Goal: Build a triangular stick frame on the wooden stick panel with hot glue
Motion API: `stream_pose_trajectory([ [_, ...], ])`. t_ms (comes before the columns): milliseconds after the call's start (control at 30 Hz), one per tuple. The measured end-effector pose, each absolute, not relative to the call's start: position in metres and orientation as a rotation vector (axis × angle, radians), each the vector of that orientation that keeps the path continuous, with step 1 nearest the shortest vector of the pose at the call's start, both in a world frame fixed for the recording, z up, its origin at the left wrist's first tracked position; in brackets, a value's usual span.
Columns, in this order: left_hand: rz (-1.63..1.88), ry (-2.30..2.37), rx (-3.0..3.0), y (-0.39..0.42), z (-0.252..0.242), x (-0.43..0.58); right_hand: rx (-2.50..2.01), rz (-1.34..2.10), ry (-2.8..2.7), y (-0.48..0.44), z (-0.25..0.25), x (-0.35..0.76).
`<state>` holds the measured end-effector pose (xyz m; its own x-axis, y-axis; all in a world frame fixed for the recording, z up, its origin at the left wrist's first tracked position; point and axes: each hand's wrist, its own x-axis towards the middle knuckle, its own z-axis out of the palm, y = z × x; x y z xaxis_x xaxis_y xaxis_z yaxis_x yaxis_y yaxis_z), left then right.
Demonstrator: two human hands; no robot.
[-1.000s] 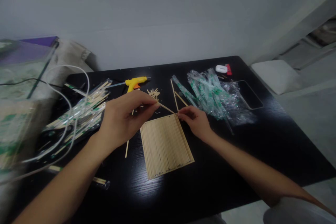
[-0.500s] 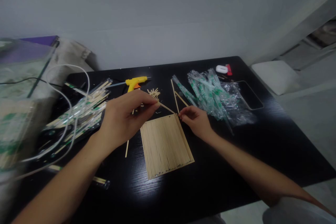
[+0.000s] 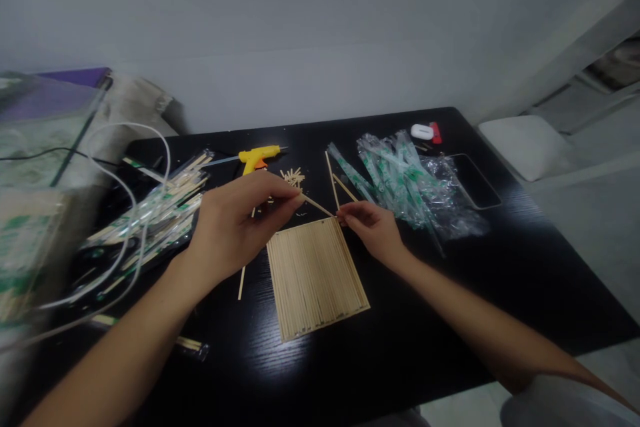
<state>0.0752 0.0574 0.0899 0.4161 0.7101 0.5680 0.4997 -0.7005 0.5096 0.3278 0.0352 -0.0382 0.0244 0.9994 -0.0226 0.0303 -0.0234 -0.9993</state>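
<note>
My left hand (image 3: 250, 217) pinches one end of a thin wooden chopstick (image 3: 318, 205) between thumb and fingers. At the stick's other end, the fingertips of my right hand (image 3: 371, 227) are closed around it. Both hands hold it just above the far edge of a flat square panel of chopsticks (image 3: 316, 280) glued side by side, which lies on the black table. Two loose sticks (image 3: 331, 177) lie behind my right hand, and another stick (image 3: 242, 283) lies left of the panel.
A yellow glue gun (image 3: 259, 156) and a pile of short stick pieces (image 3: 293, 177) lie behind my left hand. Wrapped chopsticks (image 3: 165, 203) and a white cable (image 3: 134, 213) are at left. Empty plastic wrappers (image 3: 400, 173), a phone (image 3: 475, 181) and a white case (image 3: 422, 132) are at right.
My right fingertips have shifted slightly left and closed in on the end of the chopstick. My left hand stays nearly still.
</note>
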Motion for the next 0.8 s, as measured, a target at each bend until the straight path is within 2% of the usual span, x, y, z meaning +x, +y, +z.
stream_pose_trajectory([
  [800, 1.147, 1.064, 2.414, 0.0579, 0.0871, 0.0740, -1.338, 1.111, -1.254, 0.0355, -0.0356, 0.3287],
])
